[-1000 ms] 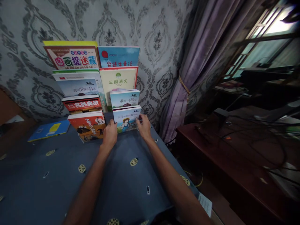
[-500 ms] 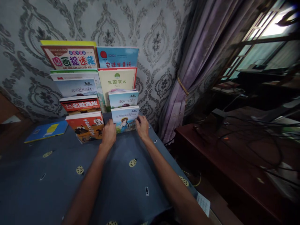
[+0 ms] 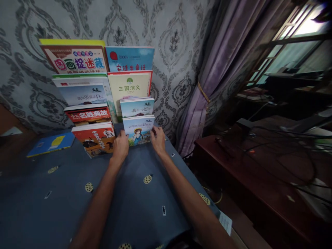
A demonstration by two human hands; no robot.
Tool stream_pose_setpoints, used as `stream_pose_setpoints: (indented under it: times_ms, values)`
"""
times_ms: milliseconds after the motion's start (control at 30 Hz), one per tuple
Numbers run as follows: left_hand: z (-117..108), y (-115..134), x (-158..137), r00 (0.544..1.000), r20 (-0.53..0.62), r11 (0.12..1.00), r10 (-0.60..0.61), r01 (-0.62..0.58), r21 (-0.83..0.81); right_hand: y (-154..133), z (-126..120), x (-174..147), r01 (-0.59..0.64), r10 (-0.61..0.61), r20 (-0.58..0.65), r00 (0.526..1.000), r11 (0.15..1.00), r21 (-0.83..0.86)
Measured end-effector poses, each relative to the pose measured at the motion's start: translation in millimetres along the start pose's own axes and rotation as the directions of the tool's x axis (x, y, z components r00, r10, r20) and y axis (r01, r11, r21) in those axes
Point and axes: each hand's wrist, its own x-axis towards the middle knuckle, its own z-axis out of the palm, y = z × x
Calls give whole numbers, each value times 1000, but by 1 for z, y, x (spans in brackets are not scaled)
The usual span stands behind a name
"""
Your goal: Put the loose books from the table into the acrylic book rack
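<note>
Dim room, daylight glaring white through a window (image 3: pixel 304 28) at upper right, desk (image 3: pixel 233 173) below it shadowed and blurred, books (image 3: pixel 89 95) softly lit, large titles legible, outer edges dark and stretched.

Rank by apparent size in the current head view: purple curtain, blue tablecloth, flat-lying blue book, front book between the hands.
1. Blue tablecloth
2. Purple curtain
Flat-lying blue book and front book: too alike to rank; the former is seen at a slant.

Head-worn camera looks forward and down at the hands (image 3: pixel 120 146) (image 3: pixel 158 141).
</note>
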Motion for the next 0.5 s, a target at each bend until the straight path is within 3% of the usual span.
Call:
stream_pose_setpoints:
  times_ms: [500]
  values:
    - [-7, 1, -3, 997, 72, 998, -31, 27, 51, 5, 8, -6, -64, 70, -48, 996, 992, 109]
